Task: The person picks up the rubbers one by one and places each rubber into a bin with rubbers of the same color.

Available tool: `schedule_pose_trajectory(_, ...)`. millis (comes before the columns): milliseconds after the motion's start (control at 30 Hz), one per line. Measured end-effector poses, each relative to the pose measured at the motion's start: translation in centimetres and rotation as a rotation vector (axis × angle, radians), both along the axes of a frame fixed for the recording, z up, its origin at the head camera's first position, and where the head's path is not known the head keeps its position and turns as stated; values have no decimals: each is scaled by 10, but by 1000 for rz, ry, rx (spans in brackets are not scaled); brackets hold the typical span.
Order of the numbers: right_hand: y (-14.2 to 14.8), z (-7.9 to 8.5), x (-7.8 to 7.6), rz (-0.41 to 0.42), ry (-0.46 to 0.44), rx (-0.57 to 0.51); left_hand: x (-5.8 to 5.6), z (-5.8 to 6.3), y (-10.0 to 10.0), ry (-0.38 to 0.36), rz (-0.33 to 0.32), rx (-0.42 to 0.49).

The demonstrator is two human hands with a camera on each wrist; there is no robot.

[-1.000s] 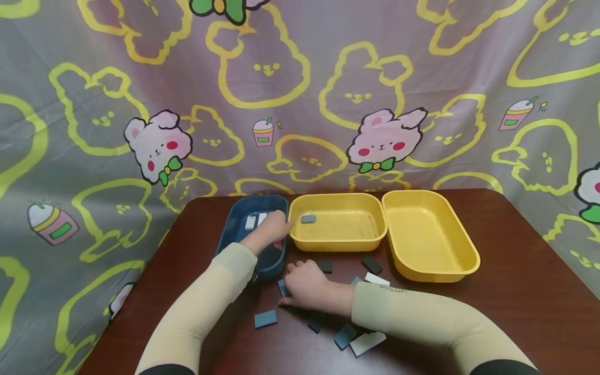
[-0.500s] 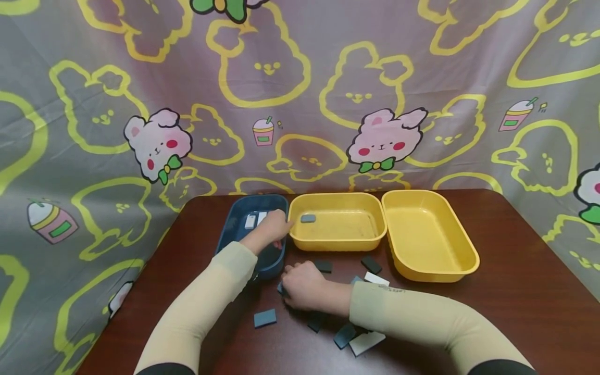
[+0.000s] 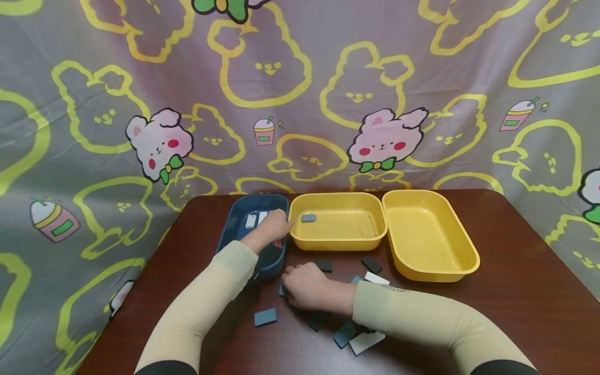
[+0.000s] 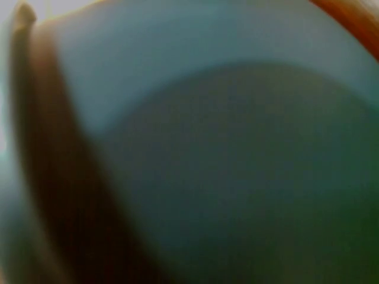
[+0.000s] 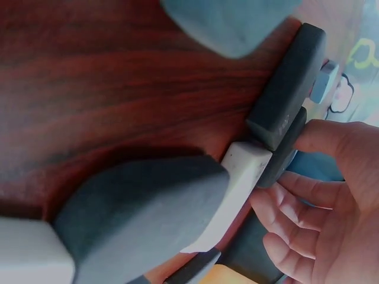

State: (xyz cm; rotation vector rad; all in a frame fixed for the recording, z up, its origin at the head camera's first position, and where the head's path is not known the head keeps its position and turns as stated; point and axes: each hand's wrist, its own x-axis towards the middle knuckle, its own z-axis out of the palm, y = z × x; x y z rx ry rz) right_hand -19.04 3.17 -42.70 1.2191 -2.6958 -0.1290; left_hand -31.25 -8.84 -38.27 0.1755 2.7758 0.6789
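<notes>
My left hand (image 3: 274,227) grips the near rim area of the dark blue bin (image 3: 227,229) at its right side, where it meets a yellow bin. A finger lies over the rim and a reddish fingertip shows inside; the left wrist view is a blurred close-up. My right hand (image 3: 307,285) is low over the table in front of the bins. In the right wrist view, its thumb and fingers pinch a small rectangular block (image 5: 286,148), dark in shade there. A bluish block (image 3: 283,290) shows at the same hand's fingertips in the head view. White blocks (image 3: 250,222) lie inside the blue bin.
The middle yellow bin (image 3: 337,246) holds one grey-blue block (image 3: 308,218). Another yellow bin (image 3: 436,273) stands at the right. Loose blocks lie on the table: a blue one (image 3: 265,317), a white one (image 3: 367,342), a dark one (image 3: 372,264) and several others.
My right hand's fingers have drawn in around the small block, with the thumb no longer stretched out as earlier. The left hand and the bins have stayed in place.
</notes>
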Motion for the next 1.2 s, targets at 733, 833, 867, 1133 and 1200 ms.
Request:
schedule_pose_trajectory(733,33,24,-7,-39,-99,-32,-3,0,-2,-3,-7,3)
schedule_pose_trajectory(833,42,31,-8,-58,-125,-70,-3,-1,-2,-16,-3,7)
schedule_pose_trajectory(867,45,34,-8,-63,-130,-85,-3,0,-2,-22,-1,10)
schedule_pose_trajectory(1133,65,62,-13,-88,-126,-169,-2,2,-2,-9,-24,15)
schedule_pose_trajectory(1200,69,69,-16,-102,-137,-173,-1,2,-2,-14,-24,11)
